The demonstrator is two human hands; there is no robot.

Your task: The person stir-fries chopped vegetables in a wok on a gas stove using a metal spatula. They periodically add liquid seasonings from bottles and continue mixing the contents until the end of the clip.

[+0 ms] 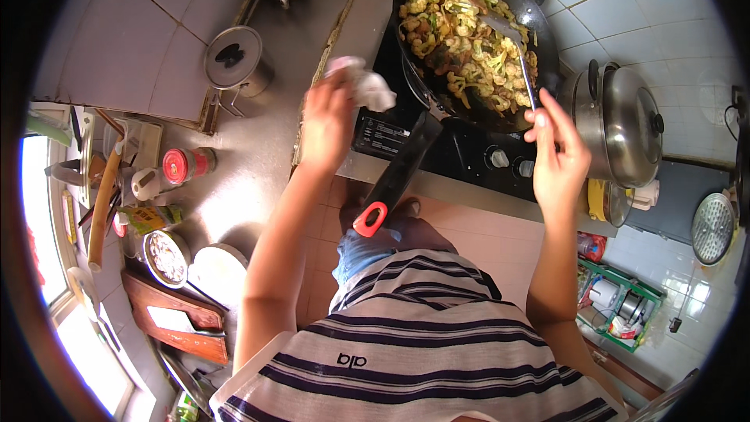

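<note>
My left hand holds a crumpled, blurred pale cloth over the counter's edge, left of the gas stove. On the stove stands a large black wok full of cauliflower florets with browned pieces and green bits. Its long black handle with a red end points towards me, between my arms. The fingers of my right hand are at the upper end of a metal spatula's handle, apparently gripping it. The spatula's blade rests among the florets.
A steel steamer pot stands close at the wok's right. On the steel counter are a lidded pot, a red-lidded jar and a bowl of sliced food. A cleaver lies on a wooden cutting board.
</note>
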